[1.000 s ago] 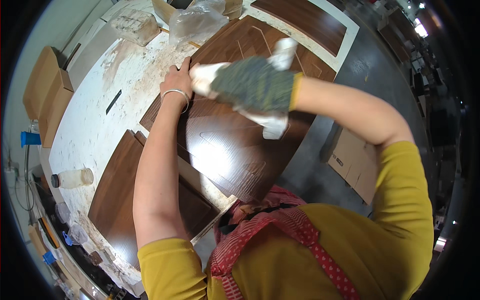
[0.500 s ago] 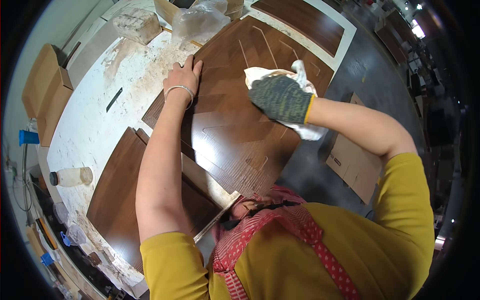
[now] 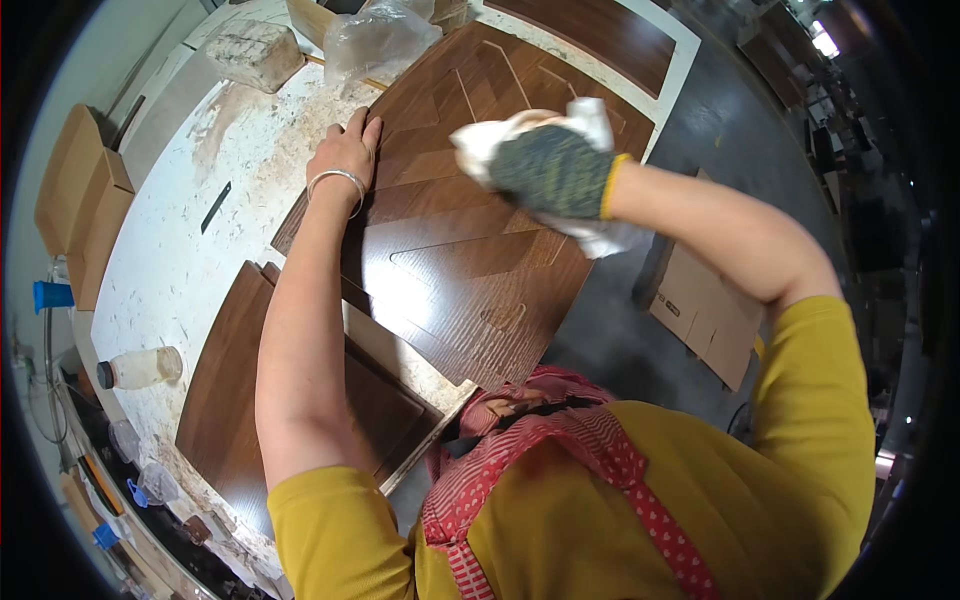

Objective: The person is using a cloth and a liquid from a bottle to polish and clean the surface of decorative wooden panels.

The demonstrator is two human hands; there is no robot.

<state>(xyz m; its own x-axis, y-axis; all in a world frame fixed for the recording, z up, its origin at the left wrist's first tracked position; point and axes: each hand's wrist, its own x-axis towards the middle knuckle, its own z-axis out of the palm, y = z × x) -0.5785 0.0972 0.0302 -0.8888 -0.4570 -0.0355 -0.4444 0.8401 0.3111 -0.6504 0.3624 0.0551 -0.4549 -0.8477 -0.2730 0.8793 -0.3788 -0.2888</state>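
Observation:
A dark brown wooden panel (image 3: 450,225) with angled grooves lies on the stained white worktable (image 3: 150,270). My bare left hand (image 3: 343,155), a bangle at its wrist, rests on the panel's left edge with fingers stretched out. My right hand (image 3: 553,172), in a dark green knitted glove with a yellow cuff, grips a white cloth (image 3: 480,143) against the panel's right half. The glove is slightly smeared by motion, and its fingertips are hidden by the cloth. More brown wooden panels (image 3: 215,400) lie to the left of my left forearm and beneath it.
At the back stand a wrapped block (image 3: 255,55) and a clear plastic bag (image 3: 380,42). A thin black blade-like strip (image 3: 216,207), a jar with a dark lid (image 3: 140,368) and an open cardboard box (image 3: 85,200) are at the left. Flat cardboard (image 3: 710,315) lies on the floor at right.
My right hand has moved slightly left and up over the panel with the cloth. My left hand stays on the panel's edge. The whole view has shifted a little.

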